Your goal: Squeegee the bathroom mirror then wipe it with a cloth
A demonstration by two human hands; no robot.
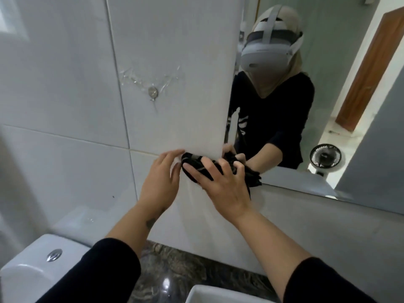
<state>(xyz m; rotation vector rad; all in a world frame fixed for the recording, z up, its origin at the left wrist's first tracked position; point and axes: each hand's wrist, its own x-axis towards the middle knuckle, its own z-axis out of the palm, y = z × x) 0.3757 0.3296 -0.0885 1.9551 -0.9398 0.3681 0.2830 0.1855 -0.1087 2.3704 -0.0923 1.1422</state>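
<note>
The bathroom mirror (323, 95) fills the upper right of the head view, its lower left corner near the middle. A black cloth (196, 166) is bunched against that corner and the white tiled wall. My right hand (220, 186) presses on the cloth with fingers spread over it. My left hand (162, 178) hovers just left of the cloth, fingers apart, fingertips near the tile and the cloth's edge. No squeegee is in view.
A metal wall hook (152, 92) with torn clear tape sits on the tile above. Below are a dark marble counter (175, 265), a white basin rim (209, 294) and a toilet cistern (43, 259). The mirror reflects a person, a small fan and a wooden door.
</note>
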